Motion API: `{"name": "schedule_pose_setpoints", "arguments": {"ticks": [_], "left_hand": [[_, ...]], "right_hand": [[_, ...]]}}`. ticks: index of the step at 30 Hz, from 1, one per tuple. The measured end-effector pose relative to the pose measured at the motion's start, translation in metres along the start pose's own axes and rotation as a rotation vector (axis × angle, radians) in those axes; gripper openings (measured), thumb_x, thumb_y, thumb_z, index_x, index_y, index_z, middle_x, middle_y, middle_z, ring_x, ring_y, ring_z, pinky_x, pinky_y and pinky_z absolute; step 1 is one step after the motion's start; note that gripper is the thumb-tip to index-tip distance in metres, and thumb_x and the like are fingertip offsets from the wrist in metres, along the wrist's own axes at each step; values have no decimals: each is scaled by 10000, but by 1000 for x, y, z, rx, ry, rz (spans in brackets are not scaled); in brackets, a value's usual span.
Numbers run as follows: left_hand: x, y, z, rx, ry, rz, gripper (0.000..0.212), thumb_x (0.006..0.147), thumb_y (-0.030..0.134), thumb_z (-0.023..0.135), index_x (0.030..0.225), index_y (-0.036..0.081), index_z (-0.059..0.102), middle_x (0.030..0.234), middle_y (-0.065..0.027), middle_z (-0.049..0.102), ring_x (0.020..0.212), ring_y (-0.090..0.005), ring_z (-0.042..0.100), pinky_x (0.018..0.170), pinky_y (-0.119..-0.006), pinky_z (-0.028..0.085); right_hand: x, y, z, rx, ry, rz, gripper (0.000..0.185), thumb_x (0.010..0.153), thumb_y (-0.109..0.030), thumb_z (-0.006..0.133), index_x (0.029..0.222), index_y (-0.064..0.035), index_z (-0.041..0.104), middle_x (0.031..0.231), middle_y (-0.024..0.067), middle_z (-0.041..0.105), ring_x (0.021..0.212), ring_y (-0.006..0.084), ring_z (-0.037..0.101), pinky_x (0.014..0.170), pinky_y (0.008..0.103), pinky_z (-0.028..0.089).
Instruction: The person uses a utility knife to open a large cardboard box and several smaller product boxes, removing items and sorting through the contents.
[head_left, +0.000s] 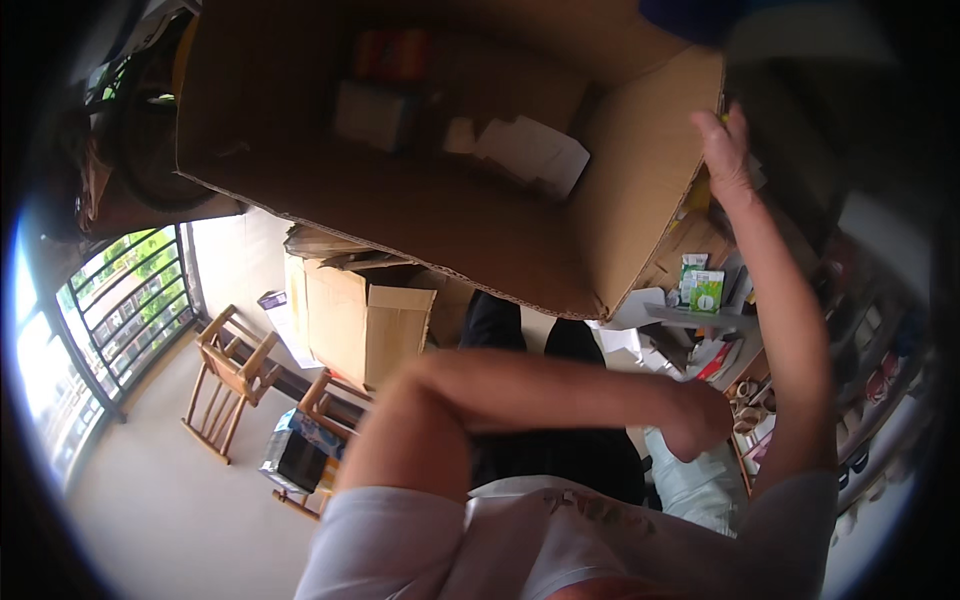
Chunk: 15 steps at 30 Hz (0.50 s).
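Note:
A large open cardboard box (637, 165) fills the top of the view, tilted so that its inside shows. In it lie a white piece of card or small carton (532, 154), a pale box (371, 116) and a red and yellow pack (391, 55), all dim. My right hand (727, 150) grips the box's right edge. Across my body reaches my left arm, its hand (701, 424) blurred and curled at the right, below the box; its fingers are hidden and I cannot tell whether it holds anything. A pale green bag (686, 472) is just beyond that hand.
Another cardboard box (337, 322) stands below the large one. Two wooden chairs (240, 360) (330, 405) are at the left, one bearing a boxed item (300, 454). Green packets (706, 292) lie on a shelf, with shoes (746, 409) at the right. A barred railing (135, 300) lines the left.

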<state>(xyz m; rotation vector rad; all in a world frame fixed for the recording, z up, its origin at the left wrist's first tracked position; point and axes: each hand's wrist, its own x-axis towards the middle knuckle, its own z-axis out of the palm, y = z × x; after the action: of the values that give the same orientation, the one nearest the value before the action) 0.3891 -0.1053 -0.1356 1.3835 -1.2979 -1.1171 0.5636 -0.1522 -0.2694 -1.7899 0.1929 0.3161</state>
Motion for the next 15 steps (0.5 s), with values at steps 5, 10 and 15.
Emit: {"name": "schedule_pose_setpoints", "arguments": {"ticks": [5, 10, 15], "left_hand": [[-141, -125, -112, -566, -62, -141, 332, 739, 251, 660, 951, -1, 615, 892, -94, 630, 815, -180, 578, 704, -301, 460], [-325, -296, -142, -316, 580, -1330, 493, 766, 327, 605, 1191, 93, 516, 957, -58, 621, 843, -155, 583, 689, -303, 489], [-424, -433, -59, 109, 570, -1531, 490, 776, 389, 543, 1098, 21, 575, 1082, -143, 589, 981, -249, 564, 866, -356, 427]], "right_hand": [[-9, -4, 0, 37, 68, 32, 424, 703, -129, 563, 1049, 98, 473, 978, 138, 564, 851, 203, 527, 772, 292, 430], [-22, -19, -1, 94, 41, 119, 409, 718, -106, 553, 1082, 58, 463, 961, 117, 568, 830, 182, 549, 759, 276, 447], [-35, -31, -28, -565, -41, -220, 358, 760, -170, 597, 1075, -27, 505, 1035, 132, 531, 915, 208, 535, 773, 314, 443]]}}
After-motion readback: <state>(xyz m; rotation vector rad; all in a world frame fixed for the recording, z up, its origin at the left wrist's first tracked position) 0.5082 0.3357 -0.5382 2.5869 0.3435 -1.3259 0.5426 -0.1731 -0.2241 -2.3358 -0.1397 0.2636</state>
